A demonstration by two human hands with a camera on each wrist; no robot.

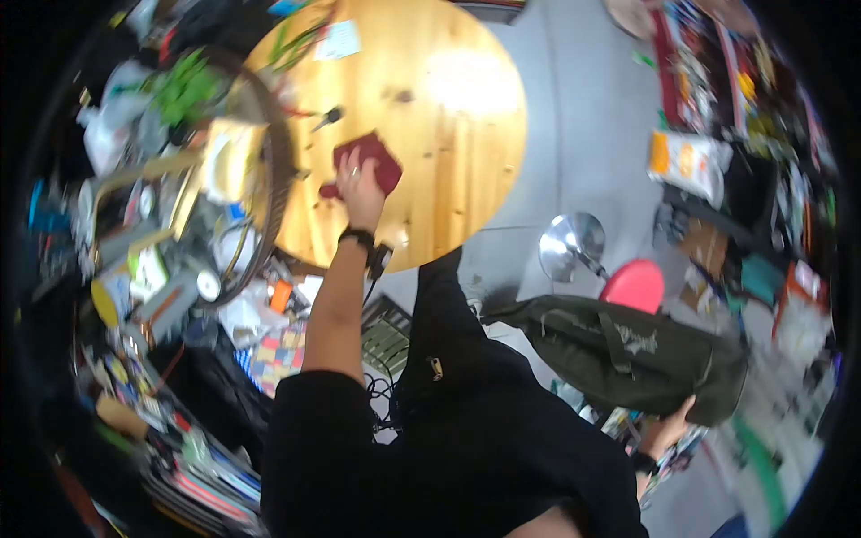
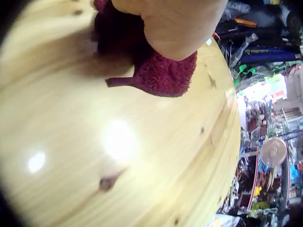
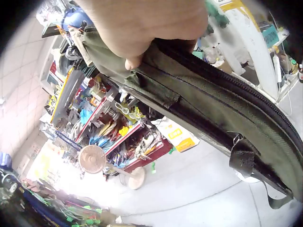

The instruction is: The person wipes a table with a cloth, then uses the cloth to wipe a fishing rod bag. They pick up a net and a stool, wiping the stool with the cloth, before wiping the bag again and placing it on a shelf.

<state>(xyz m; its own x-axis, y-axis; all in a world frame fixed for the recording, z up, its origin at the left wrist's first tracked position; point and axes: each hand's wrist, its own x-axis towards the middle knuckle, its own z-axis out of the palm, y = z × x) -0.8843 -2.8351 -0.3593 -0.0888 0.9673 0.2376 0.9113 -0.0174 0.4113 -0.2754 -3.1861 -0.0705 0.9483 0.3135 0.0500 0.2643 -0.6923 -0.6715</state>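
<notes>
A maroon cloth [image 1: 384, 167] with a fuzzy surface lies bunched on the round wooden table [image 1: 448, 179]. My left hand [image 1: 360, 186] holds it from above, fingers bent over the folds. In the left wrist view, the base of that hand [image 2: 182, 28] covers part of the cloth [image 2: 168, 75], and one flat corner sticks out over the wood. At the lower right, my right hand [image 1: 665, 434] grips one end of a long dark green zippered bag [image 1: 619, 350]. The right wrist view has the hand [image 3: 147, 23] curled over the bag's [image 3: 199, 99] edge, with several fingers hidden behind it.
A black-handled item [image 1: 333, 115] and a paper slip [image 1: 338, 41] lie on the table. Crowded clutter with a green plant [image 1: 186, 88] borders its left side. A red stool seat [image 1: 635, 285] and a shiny metal disc [image 1: 571, 247] stand near the bag. Packed shelves line the right.
</notes>
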